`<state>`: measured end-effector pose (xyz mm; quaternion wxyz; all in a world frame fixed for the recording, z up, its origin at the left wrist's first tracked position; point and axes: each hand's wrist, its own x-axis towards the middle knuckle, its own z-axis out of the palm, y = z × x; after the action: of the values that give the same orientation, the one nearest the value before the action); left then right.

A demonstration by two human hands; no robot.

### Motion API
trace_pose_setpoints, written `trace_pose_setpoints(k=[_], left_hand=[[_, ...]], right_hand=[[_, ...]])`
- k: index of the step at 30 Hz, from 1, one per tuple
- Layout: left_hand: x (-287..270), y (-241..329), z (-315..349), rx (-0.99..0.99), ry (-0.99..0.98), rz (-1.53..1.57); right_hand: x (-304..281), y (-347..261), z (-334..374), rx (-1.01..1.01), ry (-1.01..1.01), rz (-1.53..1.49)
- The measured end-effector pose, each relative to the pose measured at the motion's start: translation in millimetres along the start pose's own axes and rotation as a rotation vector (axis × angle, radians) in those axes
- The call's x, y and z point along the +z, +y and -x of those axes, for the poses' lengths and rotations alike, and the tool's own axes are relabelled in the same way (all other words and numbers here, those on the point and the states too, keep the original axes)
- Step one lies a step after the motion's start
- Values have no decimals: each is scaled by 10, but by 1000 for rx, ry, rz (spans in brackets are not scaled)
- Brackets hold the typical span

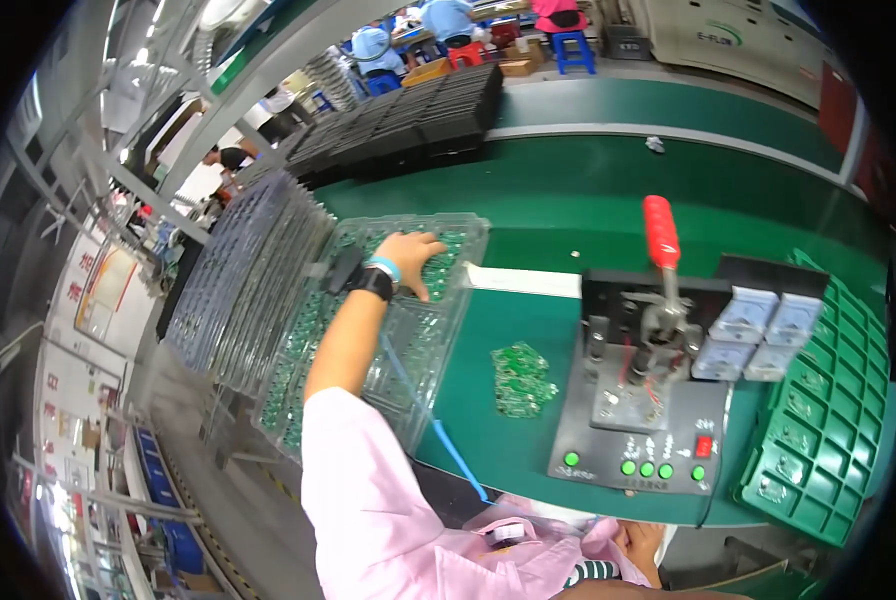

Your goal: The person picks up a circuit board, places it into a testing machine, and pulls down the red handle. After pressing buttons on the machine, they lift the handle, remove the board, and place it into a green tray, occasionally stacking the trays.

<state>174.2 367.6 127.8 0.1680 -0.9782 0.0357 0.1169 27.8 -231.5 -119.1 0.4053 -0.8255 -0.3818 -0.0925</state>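
My left hand [410, 260] reaches over a clear plastic tray [476, 240] at the left of the bench. Its fingers are spread above small green circuit boards [298, 345] in the tray's compartments, and nothing shows in its grip. A blue band and a black watch [375, 282] circle the wrist; a blue cord [458, 460] runs toward my lap. My right hand [643, 545] rests low by the bench's near edge, partly hidden, its fingers unclear. Between tray and test fixture [633, 440] lies a green circuit board panel [523, 380].
A red-handled toggle clamp [660, 235] rises from the fixture, beside several panel meters [748, 335]. A green compartment tray [828, 410] leans at the right. Stacked clear trays [248, 280] stand left; black trays [398, 120] lie behind. People [448, 20] sit farther off.
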Motion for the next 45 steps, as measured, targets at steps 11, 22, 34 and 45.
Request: trace_pose_setpoints(k=[11, 22, 34, 45], left_hand=[[-5, -52, -560, -45, -225, 37], [344, -204, -153, -36, -234, 437], [328, 4, 73, -55, -110, 554], [607, -269, -3, 96, 27, 381]], right_hand=[[100, 136, 394, 193, -97, 97], [18, -69, -153, 90, 17, 101], [-58, 82, 293, 27, 28, 77], [58, -34, 248, -42, 81, 11]])
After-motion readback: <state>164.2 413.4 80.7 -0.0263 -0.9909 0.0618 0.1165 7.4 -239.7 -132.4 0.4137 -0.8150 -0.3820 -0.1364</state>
